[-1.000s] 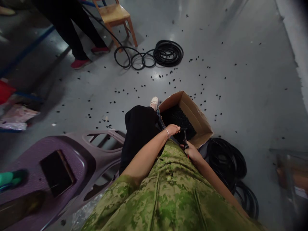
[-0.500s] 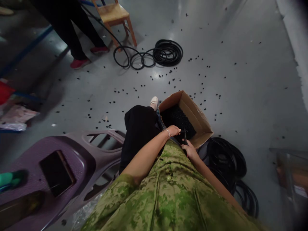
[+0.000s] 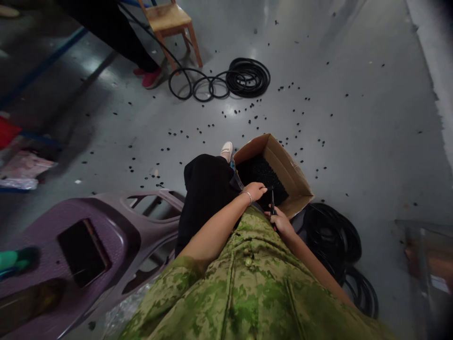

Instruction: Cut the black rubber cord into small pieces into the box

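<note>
Over the near side of an open cardboard box [image 3: 288,163], my two hands work close together. My left hand [image 3: 256,191], with a bracelet at its wrist, is closed in a pinch on the black cord [image 3: 269,188], whose short end sticks out from the fingertips. My right hand [image 3: 281,221] is wrapped round a slender black hand tool [image 3: 272,203] with a bit of red at its handle, like scissors or cutters; the exact kind is too small to tell. The tool's tip points up towards the cord. Inside the box lies a heap of small black pieces [image 3: 264,172].
Black hose coils [image 3: 329,231] lie right of the box, and another coil [image 3: 247,78] lies ahead. Small black pieces are scattered over the floor. On the left, a purple plastic chair [image 3: 120,231] carries a phone [image 3: 84,252]. A person's legs [image 3: 130,42] stand beside a wooden chair [image 3: 168,19].
The tool in my right hand has turned more upright, and its tip has moved slightly up. My left hand has shifted a little. The other person's legs have moved right.
</note>
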Available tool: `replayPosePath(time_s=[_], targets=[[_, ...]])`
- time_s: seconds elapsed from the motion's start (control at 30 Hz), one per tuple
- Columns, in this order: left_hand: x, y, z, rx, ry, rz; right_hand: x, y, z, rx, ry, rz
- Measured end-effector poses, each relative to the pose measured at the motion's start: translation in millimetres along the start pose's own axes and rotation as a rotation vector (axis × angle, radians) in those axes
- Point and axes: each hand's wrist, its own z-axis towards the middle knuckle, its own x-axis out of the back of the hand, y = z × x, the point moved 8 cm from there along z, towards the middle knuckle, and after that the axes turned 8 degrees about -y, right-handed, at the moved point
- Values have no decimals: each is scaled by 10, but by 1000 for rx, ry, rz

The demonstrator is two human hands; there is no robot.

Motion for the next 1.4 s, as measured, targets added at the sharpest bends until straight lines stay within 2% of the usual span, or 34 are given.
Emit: replayPosePath(time_s=[0.23, 0.33, 0.47, 0.6, 0.73, 0.87, 1.03, 1.2, 1.4], targets=[[119, 85, -87, -10, 79, 97, -198, -156, -92, 5, -168, -91], [121, 87, -90, -5, 82, 114, -178, -168, -111, -18, -155, -85], [109, 90, -93, -2, 72, 126, -52, -127, -99, -60, -70, -53], [104, 118, -114, -9, 58, 142, 48, -136, -61, -67, -3, -121], [104, 140, -139, -7, 48, 144, 46, -196, -51, -50, -32, -157], [82, 152, -140, -14, 22, 153, 55, -235, -44, -29, -60, -77], [81, 138, -128, -13, 28, 136, 29, -176, -13, -117, -156, 40], [79, 138, -134, -9, 17, 148, -22, -212, -77, -35, -299, 100], [85, 149, -151, -3, 12, 158, 84, -173, -47, 76, -278, -26]])
